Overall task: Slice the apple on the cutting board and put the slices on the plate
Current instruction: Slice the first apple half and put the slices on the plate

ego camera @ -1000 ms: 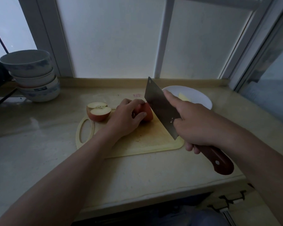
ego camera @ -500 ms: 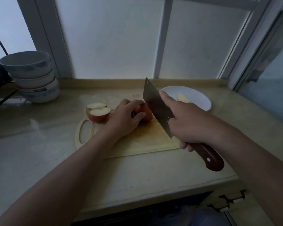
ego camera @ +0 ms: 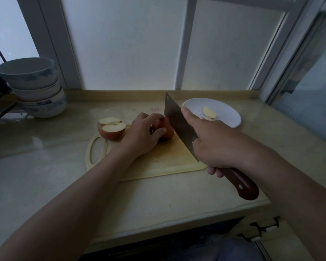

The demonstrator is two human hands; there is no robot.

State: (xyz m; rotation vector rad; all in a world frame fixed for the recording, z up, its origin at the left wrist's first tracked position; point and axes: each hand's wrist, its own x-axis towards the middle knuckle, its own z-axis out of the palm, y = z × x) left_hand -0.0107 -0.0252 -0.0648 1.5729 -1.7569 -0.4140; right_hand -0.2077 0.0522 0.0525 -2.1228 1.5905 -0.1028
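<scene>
Scene: a pale stone counter beneath a frosted window, seen in dim light from the head camera
Cutting board: a cream cutting board with a handle cutout at its left end lies flat near the middle of the counter
Left hand: the left hand is curled over a red apple piece, with fingertips and thumb gripping it from above
Apple piece: it sits toward the far edge of the board, and its right end meets the blade
Right hand: the right hand is wrapped round the cleaver where blade joins handle, the index finger stretched along the upper part of the blade
Cleaver: the broad steel blade stands on edge, angled toward the window, and the red-brown handle juts past the board's near right corner; whether the edge has entered the fruit cannot be told
Cut pieces: two more apple pieces, pale faces up, rest together at the board's far left, just left of the left hand
Plate: a white plate stands on the counter to the right of the board, beyond the right hand
Slices: two pale slices lie on the plate, one partly hidden by the right hand
Bowls: a stack of white-and-blue bowls stands at the counter's far left
</scene>
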